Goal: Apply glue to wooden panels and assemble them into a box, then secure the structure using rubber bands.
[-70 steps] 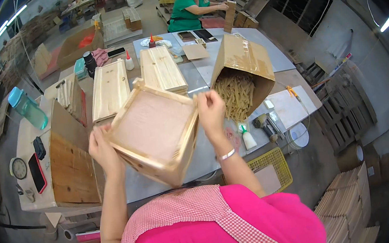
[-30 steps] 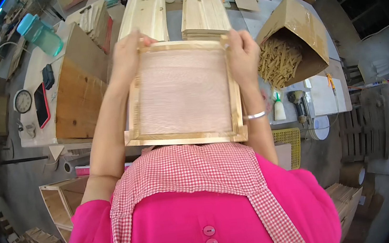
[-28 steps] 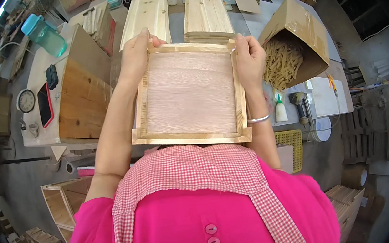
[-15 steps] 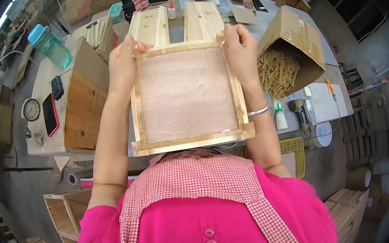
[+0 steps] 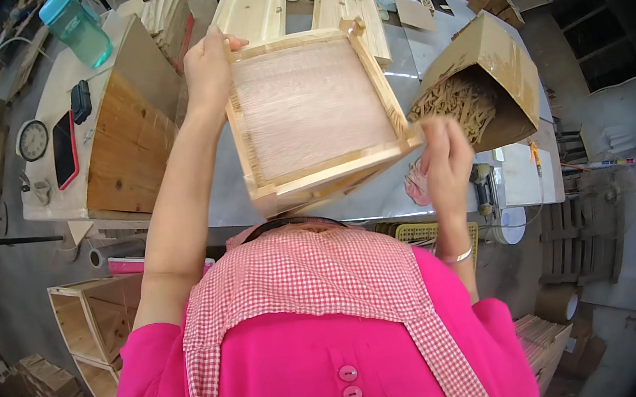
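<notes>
Wooden box (image 5: 315,105) now skewed | our left hand (image 5: 208,74) holds far-left corner, right hand (image 5: 446,152) now grips near-right | we're mid-turn

Bright pink top (image 5: 292,382) with three round pink buttons (image 5: 352,394) down the front, red-and-white checked apron (image 5: 303,271) over it, and a silver bracelet (image 5: 464,255)

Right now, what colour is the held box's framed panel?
Pale pinkish beige panel, best in the head view.
</notes>
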Action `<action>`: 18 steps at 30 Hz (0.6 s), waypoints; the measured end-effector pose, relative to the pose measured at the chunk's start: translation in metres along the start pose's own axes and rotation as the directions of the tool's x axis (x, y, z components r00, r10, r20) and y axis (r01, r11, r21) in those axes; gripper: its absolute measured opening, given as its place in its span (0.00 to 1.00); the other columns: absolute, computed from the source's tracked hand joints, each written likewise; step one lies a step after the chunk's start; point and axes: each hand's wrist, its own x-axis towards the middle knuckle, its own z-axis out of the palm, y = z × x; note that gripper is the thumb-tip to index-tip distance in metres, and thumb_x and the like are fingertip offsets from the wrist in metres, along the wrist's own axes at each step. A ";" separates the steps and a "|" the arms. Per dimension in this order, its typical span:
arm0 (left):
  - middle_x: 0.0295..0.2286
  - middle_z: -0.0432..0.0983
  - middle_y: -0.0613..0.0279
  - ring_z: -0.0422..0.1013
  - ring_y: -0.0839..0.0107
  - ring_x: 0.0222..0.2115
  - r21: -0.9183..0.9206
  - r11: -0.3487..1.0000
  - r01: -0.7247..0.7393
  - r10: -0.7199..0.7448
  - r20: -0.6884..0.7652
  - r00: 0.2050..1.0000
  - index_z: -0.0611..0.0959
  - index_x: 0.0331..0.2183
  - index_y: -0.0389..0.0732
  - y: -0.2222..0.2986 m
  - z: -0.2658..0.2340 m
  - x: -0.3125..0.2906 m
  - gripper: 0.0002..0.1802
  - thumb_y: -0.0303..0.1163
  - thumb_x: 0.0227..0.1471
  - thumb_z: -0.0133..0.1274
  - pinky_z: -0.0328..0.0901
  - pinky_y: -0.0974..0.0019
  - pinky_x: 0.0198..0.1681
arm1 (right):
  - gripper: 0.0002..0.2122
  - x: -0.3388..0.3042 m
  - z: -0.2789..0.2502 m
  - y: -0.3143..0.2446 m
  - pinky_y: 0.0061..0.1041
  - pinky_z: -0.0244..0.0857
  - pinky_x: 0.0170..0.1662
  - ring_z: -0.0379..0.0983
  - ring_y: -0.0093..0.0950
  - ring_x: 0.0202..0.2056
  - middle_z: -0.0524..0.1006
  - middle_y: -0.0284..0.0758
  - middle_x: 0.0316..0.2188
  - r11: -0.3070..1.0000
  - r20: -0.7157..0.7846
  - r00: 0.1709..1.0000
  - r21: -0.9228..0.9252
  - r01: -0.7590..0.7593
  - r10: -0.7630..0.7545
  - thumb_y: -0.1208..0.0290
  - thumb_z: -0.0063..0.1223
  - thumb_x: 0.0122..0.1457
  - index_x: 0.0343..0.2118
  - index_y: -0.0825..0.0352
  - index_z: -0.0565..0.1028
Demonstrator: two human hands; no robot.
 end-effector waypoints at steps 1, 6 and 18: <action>0.30 0.79 0.59 0.70 0.73 0.33 0.016 1.000 -0.014 0.015 -0.065 0.998 0.80 0.27 0.35 0.000 0.002 0.000 0.25 0.43 0.67 0.39 0.64 0.67 0.43 | 0.14 -0.010 0.006 -0.001 0.18 0.64 0.30 0.69 0.17 0.26 0.73 0.30 0.26 0.996 -0.046 0.997 0.076 -0.054 0.057 0.65 0.46 0.69 0.35 0.73 0.76; 0.29 0.75 0.62 0.67 0.74 0.33 -0.134 0.990 -0.030 -0.006 -0.259 0.966 0.80 0.28 0.37 -0.007 0.005 -0.028 0.24 0.42 0.67 0.39 0.62 0.67 0.43 | 0.13 0.038 0.040 0.021 0.16 0.58 0.24 0.63 0.14 0.23 0.68 0.26 0.21 0.947 -0.257 0.961 0.320 -0.012 0.099 0.66 0.49 0.68 0.29 0.71 0.74; 0.32 0.77 0.66 0.69 0.80 0.35 0.033 0.999 0.036 -0.034 -0.045 0.998 0.81 0.41 0.39 0.037 -0.073 -0.036 0.15 0.41 0.64 0.49 0.61 0.71 0.44 | 0.17 0.102 0.116 0.030 0.18 0.47 0.25 0.50 0.12 0.25 0.57 0.20 0.19 0.931 -0.118 0.989 0.344 0.120 -0.084 0.68 0.51 0.66 0.20 0.65 0.62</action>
